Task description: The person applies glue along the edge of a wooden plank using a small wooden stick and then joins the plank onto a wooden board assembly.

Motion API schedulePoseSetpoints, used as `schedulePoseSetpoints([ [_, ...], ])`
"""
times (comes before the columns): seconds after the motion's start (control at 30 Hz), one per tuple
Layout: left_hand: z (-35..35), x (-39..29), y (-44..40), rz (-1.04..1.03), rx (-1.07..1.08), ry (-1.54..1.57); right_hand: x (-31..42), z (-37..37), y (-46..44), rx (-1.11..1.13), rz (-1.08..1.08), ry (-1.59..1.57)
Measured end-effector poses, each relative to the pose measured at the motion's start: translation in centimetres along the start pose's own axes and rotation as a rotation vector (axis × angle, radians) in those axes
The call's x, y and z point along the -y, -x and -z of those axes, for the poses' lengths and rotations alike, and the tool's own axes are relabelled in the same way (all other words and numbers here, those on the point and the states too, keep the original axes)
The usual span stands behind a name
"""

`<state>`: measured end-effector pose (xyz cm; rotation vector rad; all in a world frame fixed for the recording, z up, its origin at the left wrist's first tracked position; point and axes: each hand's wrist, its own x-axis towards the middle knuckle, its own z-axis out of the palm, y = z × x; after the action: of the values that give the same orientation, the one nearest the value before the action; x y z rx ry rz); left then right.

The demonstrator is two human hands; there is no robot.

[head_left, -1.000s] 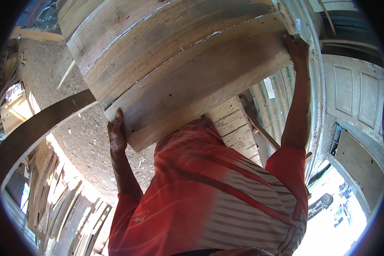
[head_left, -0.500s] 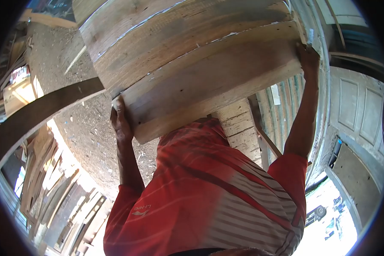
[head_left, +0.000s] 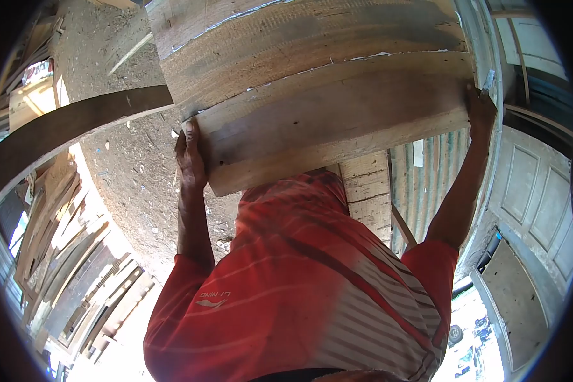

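A wide wooden panel made of several boards lies in front of my body, with whitish lines along its seams. Its nearest board shows a smooth brown face and a paler front edge. My left hand grips the left end of this board, thumb on top and fingers partly hidden at the side. At the opposite end, my right hand is closed round the corner beside a metal-looking piece; some of its fingers are hidden.
A curved plank juts in from the left to the panel. Offcuts are piled at lower left. Wood chips litter the dirt floor. Corrugated sheet and a panelled door stand on the right.
The view has turned slightly, so the panel and both hands appear farther right. Both hands keep their hold on the board's ends.
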<state>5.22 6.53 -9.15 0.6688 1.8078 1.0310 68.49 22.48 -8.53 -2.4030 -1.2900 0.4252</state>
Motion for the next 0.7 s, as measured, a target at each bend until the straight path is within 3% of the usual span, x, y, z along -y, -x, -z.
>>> schedulePoseSetpoints([
  [0.17, -0.2, -0.3, 0.2, -0.057, -0.011, -0.027, -0.6, -0.1, -0.3, 0.001, 0.010, 0.009],
  [0.27, -1.0, 0.0, 0.7, -0.227, -0.250, -0.097, -0.2, 0.0, -0.1, 0.004, 0.015, 0.059],
  [0.37, -0.1, 1.4, 0.5, -0.259, -0.249, -0.123, 0.5, 0.2, 0.3, -0.001, 0.007, 0.107],
  [0.7, -0.1, 0.9, 0.3, -0.179, -0.292, -0.162, -0.4, -0.2, -0.2, -0.002, 0.088, 0.137],
])
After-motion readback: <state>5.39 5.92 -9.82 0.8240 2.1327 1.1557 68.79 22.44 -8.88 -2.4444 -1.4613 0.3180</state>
